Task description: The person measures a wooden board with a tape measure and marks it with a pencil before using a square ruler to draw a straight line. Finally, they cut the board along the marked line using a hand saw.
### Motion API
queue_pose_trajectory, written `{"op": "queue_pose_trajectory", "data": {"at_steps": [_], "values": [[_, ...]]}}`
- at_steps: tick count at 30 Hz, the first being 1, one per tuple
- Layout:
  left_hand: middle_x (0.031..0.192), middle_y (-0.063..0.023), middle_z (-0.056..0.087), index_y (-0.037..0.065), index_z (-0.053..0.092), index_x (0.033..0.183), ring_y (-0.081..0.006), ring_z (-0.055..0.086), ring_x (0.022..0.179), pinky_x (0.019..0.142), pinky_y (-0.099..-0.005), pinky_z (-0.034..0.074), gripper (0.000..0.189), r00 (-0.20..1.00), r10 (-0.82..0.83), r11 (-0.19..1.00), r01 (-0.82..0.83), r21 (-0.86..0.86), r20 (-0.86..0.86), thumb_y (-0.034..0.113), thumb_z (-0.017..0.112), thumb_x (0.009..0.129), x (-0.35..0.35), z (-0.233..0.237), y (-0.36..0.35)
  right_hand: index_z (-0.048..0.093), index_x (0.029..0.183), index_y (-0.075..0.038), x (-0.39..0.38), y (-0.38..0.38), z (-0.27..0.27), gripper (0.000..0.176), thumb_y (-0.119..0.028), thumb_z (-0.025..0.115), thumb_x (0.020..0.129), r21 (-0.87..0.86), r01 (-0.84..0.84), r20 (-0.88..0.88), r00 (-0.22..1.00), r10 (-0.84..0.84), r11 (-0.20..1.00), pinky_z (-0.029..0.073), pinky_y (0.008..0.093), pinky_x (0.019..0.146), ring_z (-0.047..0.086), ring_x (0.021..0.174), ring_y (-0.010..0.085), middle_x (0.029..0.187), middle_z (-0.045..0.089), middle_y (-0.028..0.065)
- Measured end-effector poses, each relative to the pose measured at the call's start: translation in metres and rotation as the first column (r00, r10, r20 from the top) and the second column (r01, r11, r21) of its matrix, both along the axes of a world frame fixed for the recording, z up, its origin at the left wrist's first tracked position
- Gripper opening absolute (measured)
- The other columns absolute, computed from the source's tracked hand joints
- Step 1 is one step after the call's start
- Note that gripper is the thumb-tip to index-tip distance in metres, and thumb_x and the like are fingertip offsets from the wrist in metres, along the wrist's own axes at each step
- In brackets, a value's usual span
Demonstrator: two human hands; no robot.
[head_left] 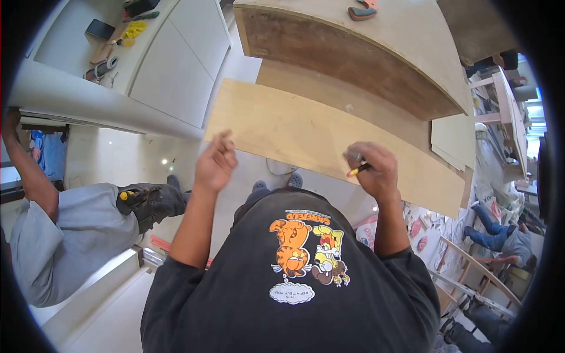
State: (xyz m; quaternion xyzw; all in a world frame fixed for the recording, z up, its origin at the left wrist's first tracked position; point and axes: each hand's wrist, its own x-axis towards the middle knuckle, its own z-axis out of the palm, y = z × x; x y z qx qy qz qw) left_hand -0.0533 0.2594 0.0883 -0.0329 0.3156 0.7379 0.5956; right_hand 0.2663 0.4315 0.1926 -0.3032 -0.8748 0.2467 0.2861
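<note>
Plywood (294, 125) lay before the wooden box (329, 56) in the head view. The right hand (379, 166) gripped a yellow-and-black tool (358, 169) by the plywood's near edge, while the left hand (218, 163) hung loosely curled (holding anything or not, I could not tell).

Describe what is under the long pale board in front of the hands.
Past the far edge of the pale board, a browner wooden surface shows; past its near edge, floor. Whatever lies directly beneath is covered, so I cannot tell what supports it.
</note>
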Motion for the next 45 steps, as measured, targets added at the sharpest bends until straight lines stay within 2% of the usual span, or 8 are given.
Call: {"op": "queue_pose_trajectory", "data": {"at_steps": [3, 6, 11, 22, 30, 33, 39, 45], "values": [[0.088, -0.0044, 0.063, 0.002, 0.057, 0.120, -0.0112, 0.058, 0.067, 0.063, -0.0259, 0.049, 0.033, 0.944, -0.121, 0.992, 0.125, -0.004, -0.307, 0.029, 0.050, 0.102, -0.019, 0.009, 0.006, 0.072, 0.095, -0.007, -0.024, -0.009, 0.006, 0.021, -0.007, 0.076, 0.075, 0.336, 0.183, -0.105, 0.982, -0.157, 0.924, 0.053, 0.0358, 0.064, 0.067, 0.073, 0.0254, 0.087, 0.071, 0.0085], [0.092, -0.0019, 0.062, 0.003, 0.058, 0.121, -0.0120, 0.060, 0.077, 0.068, -0.0270, 0.051, 0.036, 0.659, -0.508, 0.861, 0.401, -0.313, -0.555, 0.032, 0.054, 0.101, 0.020, 0.001, 0.011, 0.068, 0.102, -0.010, -0.049, -0.025, -0.028, 0.028, -0.011, 0.071, 0.074, 0.381, 0.105, 0.195, 0.962, -0.190, 0.919, 0.048, 0.0379, 0.059, 0.061, 0.069, 0.0251, 0.078, 0.064, 0.0068], [0.096, -0.0047, 0.067, 0.001, 0.063, 0.117, -0.0132, 0.064, 0.081, 0.068, -0.0268, 0.053, 0.033, 0.664, -0.543, 0.840, 0.439, -0.320, -0.515, 0.027, 0.061, 0.097, 0.098, -0.026, -0.006, 0.063, 0.102, -0.008, -0.060, -0.077, -0.119, 0.031, -0.015, 0.066, 0.072, 0.271, -0.131, 0.476, 0.879, -0.014, 0.954, 0.048, 0.0402, 0.060, 0.060, 0.076, 0.0255, 0.080, 0.058, 0.0050], [0.080, -0.0121, 0.068, -0.003, 0.062, 0.084, -0.0182, 0.066, 0.068, 0.065, -0.0288, 0.055, 0.012, -0.034, -0.738, 0.590, 0.451, -0.669, -0.674, 0.008, 0.062, 0.089, 0.042, -0.056, -0.039, 0.060, 0.108, -0.010, -0.069, -0.082, -0.134, 0.044, -0.018, 0.075, 0.068, 0.240, -0.137, 0.439, 0.899, 0.019, 0.961, 0.046, 0.0411, 0.073, 0.057, 0.089, 0.0259, 0.090, 0.057, 0.0052], [0.089, -0.0092, 0.063, -0.002, 0.056, 0.104, -0.0195, 0.068, 0.079, 0.072, -0.0335, 0.059, 0.015, 0.789, -0.566, 0.798, 0.451, -0.400, -0.241, 0.007, 0.060, 0.093, 0.026, -0.046, -0.100, 0.059, 0.111, -0.010, -0.076, -0.071, -0.162, 0.050, -0.034, 0.079, 0.071, 0.200, -0.175, 0.337, 0.936, 0.100, 0.964, 0.045, 0.0403, 0.076, 0.056, 0.090, 0.0265, 0.092, 0.055, 0.0068], [0.083, -0.0053, 0.060, -0.001, 0.056, 0.110, -0.0155, 0.062, 0.069, 0.067, -0.0310, 0.056, 0.022, 0.871, -0.452, 0.860, 0.368, -0.355, -0.192, 0.014, 0.061, 0.094, 0.049, -0.057, -0.077, 0.060, 0.111, -0.009, -0.080, -0.065, -0.165, 0.051, -0.034, 0.079, 0.070, 0.198, -0.195, 0.339, 0.933, 0.120, 0.961, 0.044, 0.0405, 0.077, 0.055, 0.090, 0.0266, 0.093, 0.055, 0.0068], [0.073, -0.0004, 0.055, 0.003, 0.063, 0.099, -0.0108, 0.051, 0.057, 0.052, -0.0269, 0.044, 0.024, 0.513, -0.600, 0.786, 0.236, -0.572, -0.613, 0.025, 0.066, 0.091, 0.077, -0.068, -0.006, 0.062, 0.110, -0.009, -0.080, -0.062, -0.166, 0.053, -0.034, 0.081, 0.068, 0.140, -0.200, 0.328, 0.933, 0.145, 0.970, 0.044, 0.0407, 0.078, 0.054, 0.091, 0.0273, 0.093, 0.055, 0.0075], [0.063, 0.0023, 0.050, 0.005, 0.064, 0.079, -0.0098, 0.047, 0.053, 0.050, -0.0261, 0.042, 0.024, 0.676, -0.545, 0.798, 0.237, -0.554, -0.496, 0.025, 0.069, 0.089, 0.087, -0.077, 0.020, 0.061, 0.113, -0.009, -0.077, -0.059, -0.160, 0.056, -0.033, 0.082, 0.067, 0.063, -0.204, 0.317, 0.932, 0.174, 0.977, 0.045, 0.0416, 0.080, 0.055, 0.091, 0.0288, 0.093, 0.055, 0.0084]]}}
